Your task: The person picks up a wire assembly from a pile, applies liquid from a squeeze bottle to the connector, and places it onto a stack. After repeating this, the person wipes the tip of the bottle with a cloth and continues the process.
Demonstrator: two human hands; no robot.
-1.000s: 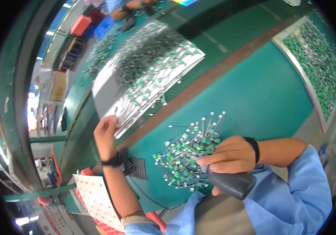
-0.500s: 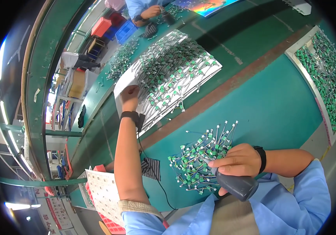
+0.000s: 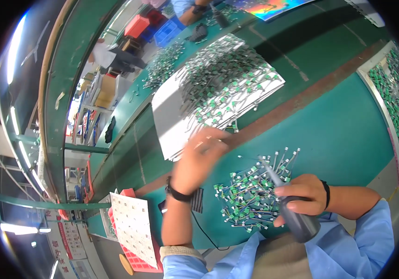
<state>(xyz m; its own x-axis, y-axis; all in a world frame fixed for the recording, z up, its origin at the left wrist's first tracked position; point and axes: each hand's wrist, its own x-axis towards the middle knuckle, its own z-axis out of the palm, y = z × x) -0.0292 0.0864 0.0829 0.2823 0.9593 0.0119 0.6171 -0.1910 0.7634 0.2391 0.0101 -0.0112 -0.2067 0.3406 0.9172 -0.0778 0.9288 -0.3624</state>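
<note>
My right hand is wrapped round a dark grey squeeze bottle, its long narrow nozzle pointing up and away over a pile of small green-and-white connectors with short wires. The pile lies on the green mat just left of that hand. My left hand is in the air between the pile and a white board. Motion smears its fingers, so whether they hold anything is unclear. Many more wired connectors cover the board. A dark band with a cable circles my left wrist.
A metal-edged tray full of connectors stands at the right. At the lower left, a white spotted sheet leans on a red crate. A striped cloth lies near my left forearm. Across the bench, a co-worker's arm shows.
My left hand has come off the white board and swung right, toward the pile. The bottle's nozzle now points more steeply away from me. The whole view has shifted slightly.
</note>
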